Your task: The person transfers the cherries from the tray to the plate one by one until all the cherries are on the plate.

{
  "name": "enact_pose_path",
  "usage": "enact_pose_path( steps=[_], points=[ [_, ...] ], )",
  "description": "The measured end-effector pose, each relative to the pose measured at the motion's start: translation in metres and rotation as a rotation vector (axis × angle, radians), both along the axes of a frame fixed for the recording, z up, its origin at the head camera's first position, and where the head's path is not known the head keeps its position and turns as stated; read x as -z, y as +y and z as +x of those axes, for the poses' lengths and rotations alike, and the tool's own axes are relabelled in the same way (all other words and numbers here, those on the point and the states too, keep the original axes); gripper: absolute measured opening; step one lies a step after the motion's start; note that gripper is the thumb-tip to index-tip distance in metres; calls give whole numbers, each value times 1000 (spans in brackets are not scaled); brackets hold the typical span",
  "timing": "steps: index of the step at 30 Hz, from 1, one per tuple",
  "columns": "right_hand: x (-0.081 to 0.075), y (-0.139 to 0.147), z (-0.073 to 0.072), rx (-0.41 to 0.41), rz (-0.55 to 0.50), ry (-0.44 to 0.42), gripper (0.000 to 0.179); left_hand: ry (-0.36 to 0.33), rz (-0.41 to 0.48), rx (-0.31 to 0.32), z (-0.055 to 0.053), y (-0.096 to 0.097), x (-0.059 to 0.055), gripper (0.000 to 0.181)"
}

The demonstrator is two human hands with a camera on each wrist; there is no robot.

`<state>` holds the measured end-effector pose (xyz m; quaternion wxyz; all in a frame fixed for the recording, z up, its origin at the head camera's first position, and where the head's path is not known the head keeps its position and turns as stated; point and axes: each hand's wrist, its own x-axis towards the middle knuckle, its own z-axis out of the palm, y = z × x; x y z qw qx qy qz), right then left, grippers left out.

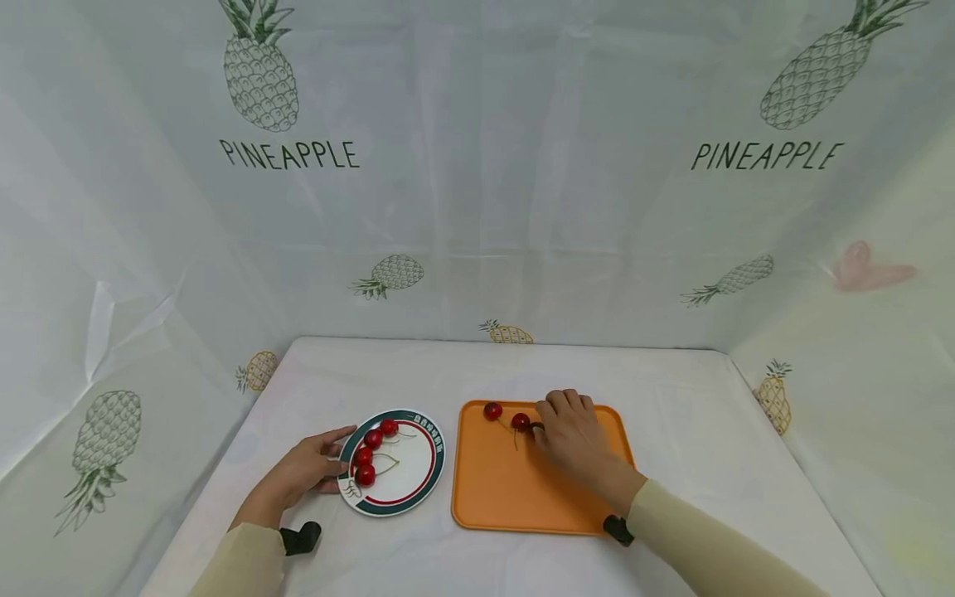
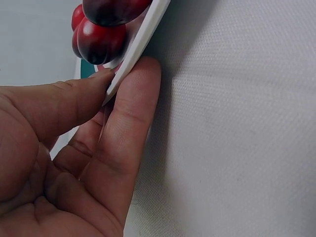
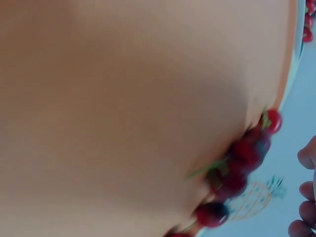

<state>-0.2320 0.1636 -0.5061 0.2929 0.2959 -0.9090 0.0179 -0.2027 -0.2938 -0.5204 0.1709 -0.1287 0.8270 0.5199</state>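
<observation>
Our left hand (image 1: 302, 468) pinches the rim of the plate (image 1: 412, 464) between thumb and fingers, probably to steady it under the 4 cherries (image 1: 373, 439) beside them. Our right hand (image 1: 574, 435), fingers bent, is over the tray (image 1: 496, 493) near other cherries (image 1: 520, 422); we cannot tell whether it holds any.

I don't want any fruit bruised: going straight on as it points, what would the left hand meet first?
Past the rim of the plate, which it pinches, the left hand would likely meet the cherries first; depth leaves unclear which one.
</observation>
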Motion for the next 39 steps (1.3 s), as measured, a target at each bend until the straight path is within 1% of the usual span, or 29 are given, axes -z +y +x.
enact_pose_path(
  steps=[9,13,17,20,25,33,35,38,39],
  points=[
    [4,57,7,100,2,-33,32,0,10,-6,3,-1,-1,72],
    [7,75,11,153,54,-63,31,0,19,-5,3,0,-3,72],
    [14,89,11,163,89,-51,31,4,23,2,3,-1,-4,72],
    [21,95,11,145,87,-39,31,4,31,-6,3,-1,-2,72],
    [26,99,12,133,123,-58,32,4,32,-14,4,-2,0,72],
    [31,97,12,170,176,-123,30,4,14,-5,3,-2,0,72],
    [31,96,12,175,202,-122,31,2,12,-13,2,-1,0,72],
    [32,96,13,172,219,-107,32,3,2,-4,2,0,-1,72],
    [32,95,13,171,221,-102,32,2,2,-10,2,0,0,72]
  ],
)
